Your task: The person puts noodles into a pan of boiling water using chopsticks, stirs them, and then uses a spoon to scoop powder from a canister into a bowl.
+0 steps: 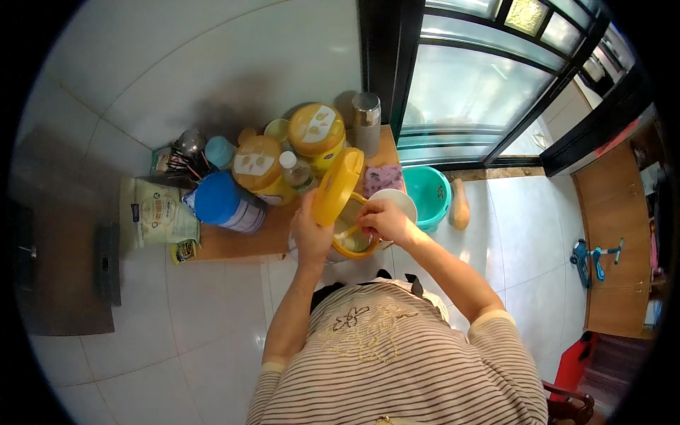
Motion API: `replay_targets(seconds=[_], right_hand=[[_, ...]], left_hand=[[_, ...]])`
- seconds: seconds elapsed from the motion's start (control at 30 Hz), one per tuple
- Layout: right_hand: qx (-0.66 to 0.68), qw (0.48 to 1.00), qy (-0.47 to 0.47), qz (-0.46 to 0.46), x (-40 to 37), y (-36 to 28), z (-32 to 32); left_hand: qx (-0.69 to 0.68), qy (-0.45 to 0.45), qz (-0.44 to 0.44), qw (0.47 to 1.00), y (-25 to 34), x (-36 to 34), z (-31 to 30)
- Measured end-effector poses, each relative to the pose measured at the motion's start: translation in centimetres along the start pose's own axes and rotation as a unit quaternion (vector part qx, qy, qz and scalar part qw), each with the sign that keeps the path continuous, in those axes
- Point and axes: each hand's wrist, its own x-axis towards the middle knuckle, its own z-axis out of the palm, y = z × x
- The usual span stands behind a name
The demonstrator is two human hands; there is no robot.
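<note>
My left hand [309, 230] grips the yellow lid [340, 185], which is tilted up on the left side of an open tub with an orange-yellow rim [354, 253]. Over the tub's opening, my right hand [384, 221] pinches the handle of a pale scoop [346, 234], whose end is down inside the tub. A white bowl [397, 201] is just behind my right hand, partly covered by it. Left of the lid stands a clear bottle with a white cap [288, 159]. The contents of the tub are hard to make out.
Yellow-lidded tubs [316, 129], a blue-lidded can [219, 203], a steel flask [367, 124] and a pale bag [163, 216] stand on the wooden table [241, 241]. A teal basin [427, 195] and a squash [460, 205] lie to the right.
</note>
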Motion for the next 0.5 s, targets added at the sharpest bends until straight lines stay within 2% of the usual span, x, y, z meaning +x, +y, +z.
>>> replay_targets(seconds=[0.03, 0.07, 0.2, 0.43, 0.5], right_hand=[[0.013, 1.0, 0.002, 0.007, -0.3, -0.5, -0.6], [0.023, 0.999, 0.044, -0.003, -0.3, -0.6, -0.8], [0.072, 0.995, 0.063, 0.025, -2.3, -3.0, -3.5], [0.095, 0.976, 0.163, -0.107, -3.5, -0.1, -7.2], [-0.017, 0.957, 0.233, -0.173, -3.2, 3.2, -7.1]], left_hand=[[-0.012, -0.005, -0.006, 1.0, 0.4, 0.1, 0.0], [-0.024, -0.01, -0.012, 1.0, 0.7, 0.3, 0.0], [0.015, -0.004, -0.019, 1.0, 0.9, 0.1, 0.6], [-0.001, 0.006, -0.04, 0.999, -1.4, 0.0, 0.4], [-0.018, 0.006, -0.053, 0.998, -1.1, 0.0, 0.1]])
